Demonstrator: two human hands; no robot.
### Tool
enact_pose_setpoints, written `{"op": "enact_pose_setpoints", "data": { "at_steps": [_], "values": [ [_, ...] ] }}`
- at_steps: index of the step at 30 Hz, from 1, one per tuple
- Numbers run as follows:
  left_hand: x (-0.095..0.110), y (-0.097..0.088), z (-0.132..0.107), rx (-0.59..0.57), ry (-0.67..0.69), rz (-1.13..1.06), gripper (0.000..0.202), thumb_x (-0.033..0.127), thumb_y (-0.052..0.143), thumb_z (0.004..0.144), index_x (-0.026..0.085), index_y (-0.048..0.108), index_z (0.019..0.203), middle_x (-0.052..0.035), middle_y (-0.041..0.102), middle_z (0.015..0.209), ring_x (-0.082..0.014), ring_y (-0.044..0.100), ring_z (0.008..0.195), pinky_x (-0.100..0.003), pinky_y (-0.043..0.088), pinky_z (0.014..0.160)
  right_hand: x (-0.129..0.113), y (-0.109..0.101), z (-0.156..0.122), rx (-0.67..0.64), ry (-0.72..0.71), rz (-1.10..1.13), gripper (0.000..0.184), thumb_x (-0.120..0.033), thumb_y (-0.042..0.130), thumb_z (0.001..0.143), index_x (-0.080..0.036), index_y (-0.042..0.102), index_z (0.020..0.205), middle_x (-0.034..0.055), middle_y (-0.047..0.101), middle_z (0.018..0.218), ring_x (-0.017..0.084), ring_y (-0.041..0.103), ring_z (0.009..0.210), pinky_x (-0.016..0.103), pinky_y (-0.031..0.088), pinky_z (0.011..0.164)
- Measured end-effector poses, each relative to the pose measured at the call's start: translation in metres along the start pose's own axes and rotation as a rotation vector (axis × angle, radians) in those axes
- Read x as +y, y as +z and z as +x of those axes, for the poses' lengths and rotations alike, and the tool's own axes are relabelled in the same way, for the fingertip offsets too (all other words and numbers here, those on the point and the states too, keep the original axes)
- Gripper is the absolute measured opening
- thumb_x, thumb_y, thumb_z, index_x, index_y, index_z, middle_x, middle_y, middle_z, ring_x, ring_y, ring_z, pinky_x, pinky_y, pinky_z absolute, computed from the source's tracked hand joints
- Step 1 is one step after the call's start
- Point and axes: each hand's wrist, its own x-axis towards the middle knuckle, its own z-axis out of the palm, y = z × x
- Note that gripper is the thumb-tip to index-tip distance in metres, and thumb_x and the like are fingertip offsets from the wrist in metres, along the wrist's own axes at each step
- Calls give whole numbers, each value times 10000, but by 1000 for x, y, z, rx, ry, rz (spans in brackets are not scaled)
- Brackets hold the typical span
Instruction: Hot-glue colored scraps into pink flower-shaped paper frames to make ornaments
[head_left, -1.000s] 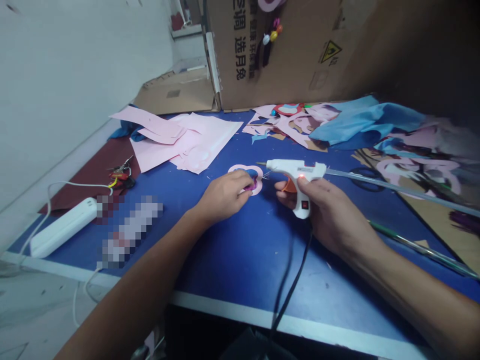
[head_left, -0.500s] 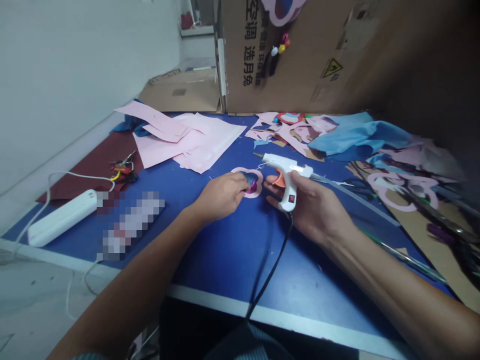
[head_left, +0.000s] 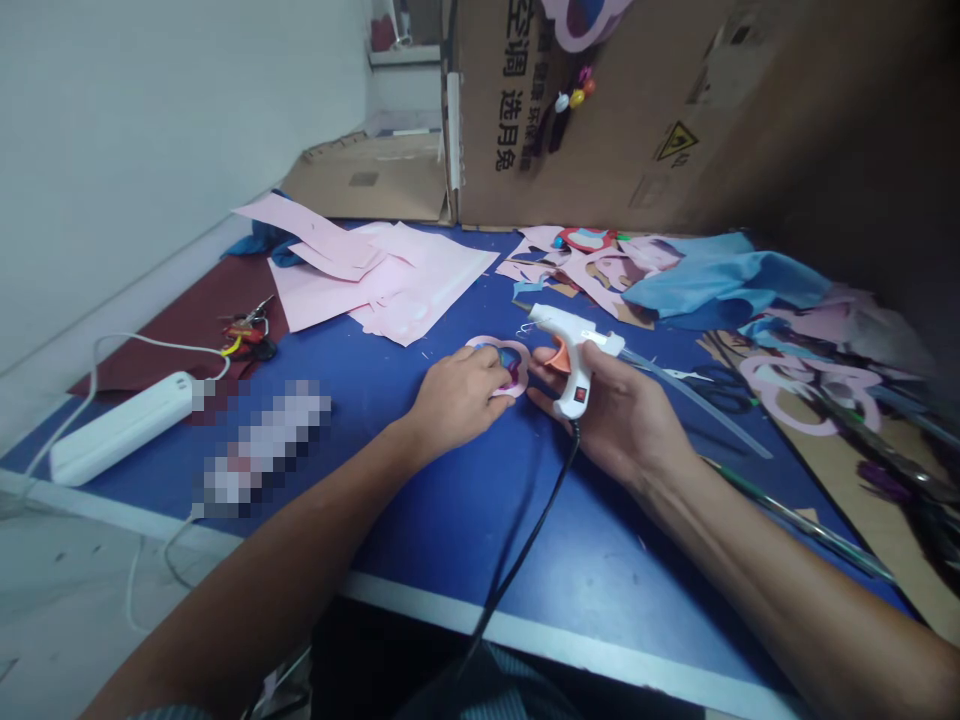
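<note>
My right hand (head_left: pixel 634 415) is wrapped round the handle of a white hot glue gun (head_left: pixel 576 340) with an orange trigger. Its nozzle points to the far left, and a clear glue stick (head_left: pixel 705 412) trails out behind it. Left of the gun, my left hand (head_left: pixel 459 395) has its fingers curled down on a pink flower-shaped cutout (head_left: pixel 522 365) lying on the blue table. Something shiny and purple shows inside the cutout's opening. The hand covers the cutout's near left part, so the fingertips are partly hidden.
Pink sheets (head_left: pixel 405 285) lie at the back left. Blue fabric (head_left: pixel 727 275) and scraps sit at the back right, before a cardboard box (head_left: pixel 600 170). A second pink cutout (head_left: pixel 814 422) and dark scissors (head_left: pixel 720 388) lie right. A white power strip (head_left: pixel 124 428) is at left.
My left hand has shifted slightly right and covers more of the pink cutout. The glue gun stays in my right hand, almost unmoved. The view has turned a little.
</note>
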Motion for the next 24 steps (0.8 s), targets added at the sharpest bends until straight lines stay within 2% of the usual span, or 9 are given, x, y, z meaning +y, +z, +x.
{"op": "enact_pose_setpoints", "data": {
  "at_steps": [4, 8, 13, 24],
  "values": [
    [1, -1, 0, 2, 25, 16, 195, 298, 658, 1113, 238, 843, 1131, -85, 775, 1206, -271, 703, 1118, -409, 593, 976, 0, 0, 0, -22, -17, -15, 222, -494, 853, 927, -304, 851, 1043, 30, 893, 1165, 293, 790, 1266, 446, 641, 1077],
    [3, -4, 1, -30, 51, 63, 253, 288, 630, 1120, 255, 829, 1272, -92, 761, 1209, -280, 697, 1127, -408, 590, 969, -1, 1, -1, -24, -16, -17, 230, -511, 843, 924, -297, 858, 1009, 41, 890, 1172, 308, 792, 1256, 450, 645, 1069],
    [5, -6, 1, -52, 53, 108, 298, 319, 578, 1149, 256, 868, 1172, -93, 759, 1215, -271, 690, 1074, -391, 579, 903, -3, 2, 0, -10, -10, 22, 205, -475, 850, 919, -305, 864, 1033, 25, 890, 1145, 293, 784, 1273, 415, 655, 1035],
    [4, 1, 1, 1, 42, 90, 261, 374, 654, 1129, 252, 881, 1173, -95, 776, 1213, -287, 697, 1095, -420, 589, 904, 1, -1, 4, -32, -38, 18, 242, -495, 859, 909, -310, 850, 1066, 22, 891, 1158, 279, 793, 1254, 419, 663, 1035]
  ]
}}
